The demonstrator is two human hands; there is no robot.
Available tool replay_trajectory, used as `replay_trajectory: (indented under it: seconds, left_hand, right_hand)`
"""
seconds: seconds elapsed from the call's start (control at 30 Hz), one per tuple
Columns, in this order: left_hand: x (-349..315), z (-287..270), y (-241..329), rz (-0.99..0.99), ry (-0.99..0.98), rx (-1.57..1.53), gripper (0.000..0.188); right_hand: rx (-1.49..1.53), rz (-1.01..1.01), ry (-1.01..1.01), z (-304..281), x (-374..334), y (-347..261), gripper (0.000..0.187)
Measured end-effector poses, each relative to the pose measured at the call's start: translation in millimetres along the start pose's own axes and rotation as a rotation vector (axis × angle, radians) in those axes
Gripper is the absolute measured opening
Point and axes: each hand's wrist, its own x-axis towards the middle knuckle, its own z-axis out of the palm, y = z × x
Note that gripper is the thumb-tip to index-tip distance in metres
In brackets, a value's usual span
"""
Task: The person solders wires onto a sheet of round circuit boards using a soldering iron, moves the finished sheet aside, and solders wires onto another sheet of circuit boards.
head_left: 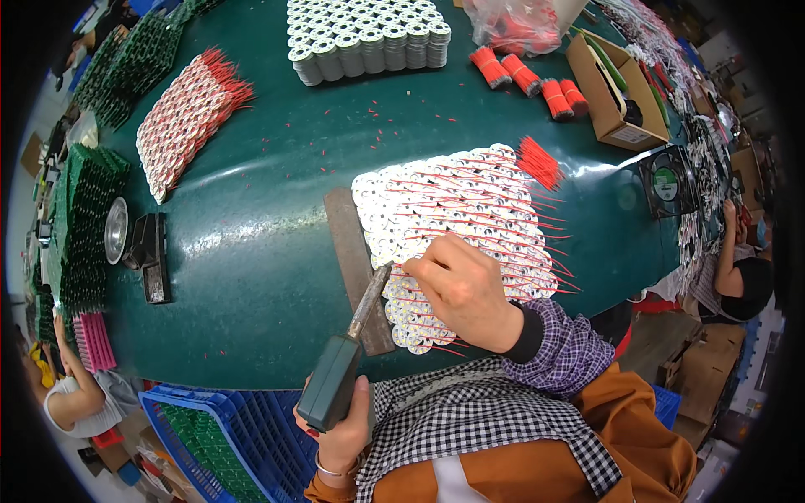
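My left hand [345,429] grips a soldering gun [329,384] with a dark green body, its metal shaft slanting up and right. The tip reaches the left part of a sheet of white round circuit boards [381,194]. Just right of the tip, my right hand [470,289] is closed in a pinch, with a bit of red wire showing at its fingertips. Thin red wires lie across many of the boards, some sticking out past the right edge. A flat rusty metal bar [342,230] rests along the sheet's left edge.
Loose red wires [539,163] lie beside the boards, with wire bundles [490,67] farther back. White board stacks [369,46], a wired sheet [180,121], a cardboard box [633,132], a fan [668,180], a metal dish [116,230] and a black stand [154,272] surround the work. People sit at both sides.
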Motion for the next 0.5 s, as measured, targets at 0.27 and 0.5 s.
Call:
replay_trajectory:
  seconds: [0.27, 0.5]
  left_hand:
    - [7, 7, 11, -0.040, 0.071, -0.015, 0.018]
    - [-12, 2, -12, 0.006, 0.082, -0.047, 0.032]
  right_hand:
    - [-0.024, 0.005, -0.024, -1, 0, -1, 0.013]
    - [-0.027, 0.010, -0.022, -1, 2, -3, 0.012]
